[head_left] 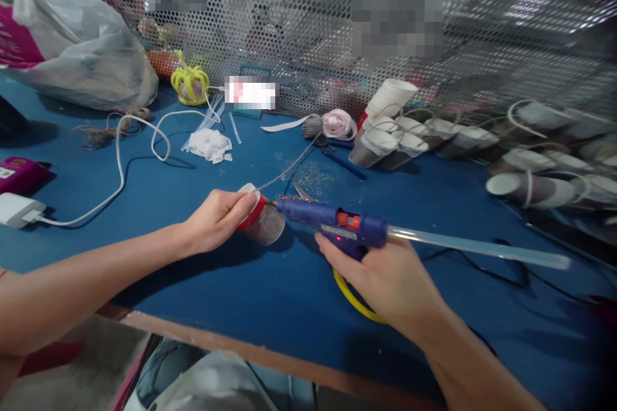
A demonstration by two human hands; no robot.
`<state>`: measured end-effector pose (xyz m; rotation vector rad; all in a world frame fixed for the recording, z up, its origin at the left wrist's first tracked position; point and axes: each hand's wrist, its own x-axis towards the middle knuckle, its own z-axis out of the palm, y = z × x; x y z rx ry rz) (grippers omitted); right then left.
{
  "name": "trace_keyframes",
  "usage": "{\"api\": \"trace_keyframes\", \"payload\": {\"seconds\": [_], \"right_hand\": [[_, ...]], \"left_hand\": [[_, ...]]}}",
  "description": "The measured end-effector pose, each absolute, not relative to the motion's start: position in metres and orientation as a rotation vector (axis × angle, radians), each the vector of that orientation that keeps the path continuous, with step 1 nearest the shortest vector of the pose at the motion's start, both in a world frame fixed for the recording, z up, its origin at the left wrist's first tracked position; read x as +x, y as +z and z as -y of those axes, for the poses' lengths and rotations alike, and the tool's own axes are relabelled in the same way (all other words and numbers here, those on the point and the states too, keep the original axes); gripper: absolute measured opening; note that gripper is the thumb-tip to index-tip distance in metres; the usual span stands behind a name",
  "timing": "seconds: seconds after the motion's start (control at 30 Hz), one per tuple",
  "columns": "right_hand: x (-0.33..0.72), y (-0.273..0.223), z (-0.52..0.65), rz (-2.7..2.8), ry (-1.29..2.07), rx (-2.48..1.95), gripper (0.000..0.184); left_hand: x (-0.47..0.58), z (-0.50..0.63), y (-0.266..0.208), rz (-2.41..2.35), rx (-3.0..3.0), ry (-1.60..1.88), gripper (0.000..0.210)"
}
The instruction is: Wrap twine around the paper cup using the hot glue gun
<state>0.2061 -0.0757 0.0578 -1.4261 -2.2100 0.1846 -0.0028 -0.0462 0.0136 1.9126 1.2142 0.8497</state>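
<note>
My left hand [215, 221] is closed round a small cup [268, 229] with a red band, which lies tilted on its side. Under my left thumb runs a thin grey cord [292, 167], leading back to a grey ball of yarn [313, 126]. My right hand [390, 276] grips a blue hot glue gun [313, 213] with a small red light lit. Its nozzle meets the cup's red band near my left fingertips; whether they touch I cannot tell. A long clear glue stick [482, 247] sticks out of the gun's back. Beneath the gun lie scissors with a yellow handle [354, 300].
Several cups with cord handles [407, 135] stand and lie at the right, near a perforated metal screen [308, 32]. White scraps [209, 144], a pink ribbon roll [339, 124], a yellow crown-shaped piece [190, 85], a white cable [120, 167] and a plastic bag [96, 45] are around.
</note>
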Motion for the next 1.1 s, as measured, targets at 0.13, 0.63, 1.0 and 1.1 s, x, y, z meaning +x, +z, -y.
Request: {"api": "trace_keyframes", "payload": {"seconds": [0.13, 0.63, 1.0, 1.1], "right_hand": [[0.206, 0.057, 0.071, 2.177, 0.296, -1.46, 0.02], [0.206, 0.047, 0.089, 2.318, 0.205, -1.377, 0.021], [0.208, 0.054, 0.077, 2.127, 0.457, -1.652, 0.025], [0.211, 0.053, 0.073, 2.055, 0.61, -1.735, 0.031]], "left_hand": [[-0.003, 0.046, 0.013, -1.196, 1.913, 0.859, 0.043], [-0.004, 0.044, 0.011, -1.205, 1.806, 0.842, 0.045], [-0.004, 0.044, 0.011, -1.208, 1.87, 0.853, 0.043], [-0.004, 0.044, 0.009, -1.204, 1.883, 0.862, 0.043]]}}
